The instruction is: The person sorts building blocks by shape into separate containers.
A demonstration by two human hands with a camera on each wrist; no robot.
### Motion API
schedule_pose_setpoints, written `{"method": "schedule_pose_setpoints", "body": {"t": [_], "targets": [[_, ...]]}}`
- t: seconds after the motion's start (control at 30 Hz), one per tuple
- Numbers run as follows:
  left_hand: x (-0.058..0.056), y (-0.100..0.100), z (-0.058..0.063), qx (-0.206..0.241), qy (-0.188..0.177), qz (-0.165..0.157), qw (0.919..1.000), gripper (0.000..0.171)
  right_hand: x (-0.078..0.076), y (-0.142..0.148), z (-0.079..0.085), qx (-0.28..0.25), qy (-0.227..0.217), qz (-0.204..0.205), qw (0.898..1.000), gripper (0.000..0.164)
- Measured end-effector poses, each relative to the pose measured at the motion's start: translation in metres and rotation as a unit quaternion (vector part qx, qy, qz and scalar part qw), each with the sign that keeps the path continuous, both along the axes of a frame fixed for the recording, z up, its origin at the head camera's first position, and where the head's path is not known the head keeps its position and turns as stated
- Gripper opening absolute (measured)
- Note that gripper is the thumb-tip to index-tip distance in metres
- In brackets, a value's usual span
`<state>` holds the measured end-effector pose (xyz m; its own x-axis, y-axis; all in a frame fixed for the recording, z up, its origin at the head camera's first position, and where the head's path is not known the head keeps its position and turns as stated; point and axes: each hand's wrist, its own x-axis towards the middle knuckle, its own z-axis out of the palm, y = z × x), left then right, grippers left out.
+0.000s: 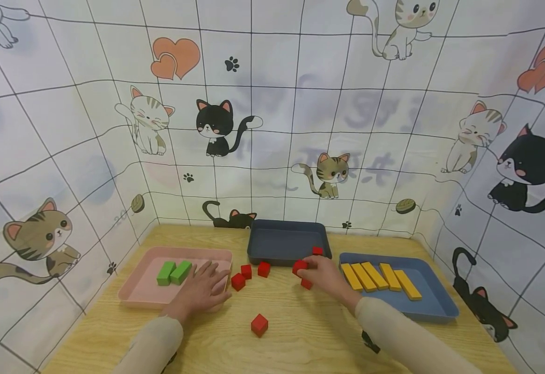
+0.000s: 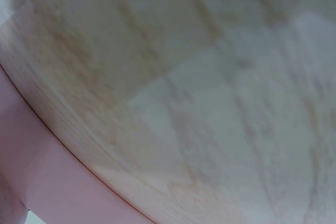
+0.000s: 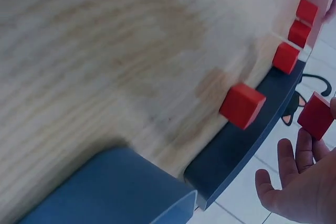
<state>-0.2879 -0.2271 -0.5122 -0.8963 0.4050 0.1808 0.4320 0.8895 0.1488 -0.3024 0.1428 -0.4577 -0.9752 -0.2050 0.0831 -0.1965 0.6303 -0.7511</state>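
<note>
My right hand point(image 1: 325, 276) pinches a red cube point(image 1: 299, 267) between thumb and fingers, near the front edge of the dark tray point(image 1: 286, 264). In the right wrist view the hand point(image 3: 304, 184) has that cube point(image 3: 316, 116) at its fingertips. A second red cube point(image 1: 307, 284) sits on the table just below it, and a third point(image 1: 317, 251) shows inside the tray's right side. My left hand point(image 1: 201, 289) rests over the right rim of the pink tray point(image 1: 144, 298), fingers spread, beside two green blocks point(image 1: 180, 272). It holds nothing.
Several red cubes point(image 1: 238, 281) lie on the table point(image 1: 226, 343) between the trays. One red cube point(image 1: 259, 325) stands apart near the front. A blue tray point(image 1: 440, 296) with several yellow blocks point(image 1: 378, 277) is at the right. A cat-print curtain point(image 1: 272, 130) surrounds the table.
</note>
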Motion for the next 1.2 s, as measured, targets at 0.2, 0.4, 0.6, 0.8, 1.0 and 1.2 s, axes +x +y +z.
{"method": "schedule_pose_setpoints", "body": {"t": [0.2,0.4,0.6,0.8,1.0,1.2], "targets": [[0.002,0.001,0.003,0.004,-0.004,-0.001,1.0,0.066,-0.016,0.001,0.0,0.011,0.032,-0.021,0.999,0.042],[0.003,0.001,0.004,0.003,-0.006,0.002,1.0,0.065,-0.031,0.002,0.004,0.01,0.047,-0.036,0.998,0.037],[0.003,0.001,0.004,0.006,-0.007,0.002,1.0,0.065,-0.048,0.005,0.008,0.043,0.056,-0.063,0.996,0.037],[0.003,0.0,0.004,-0.001,-0.005,0.005,1.0,0.065,-0.06,0.003,0.008,0.06,0.056,-0.068,0.994,0.04],[0.001,-0.001,0.002,-0.007,-0.005,0.005,1.0,0.067,-0.067,-0.001,0.009,0.063,0.044,-0.084,0.994,0.044],[0.0,-0.002,0.0,-0.004,-0.001,0.0,1.0,0.067,-0.072,-0.001,0.006,0.066,0.043,-0.087,0.993,0.044]]}}
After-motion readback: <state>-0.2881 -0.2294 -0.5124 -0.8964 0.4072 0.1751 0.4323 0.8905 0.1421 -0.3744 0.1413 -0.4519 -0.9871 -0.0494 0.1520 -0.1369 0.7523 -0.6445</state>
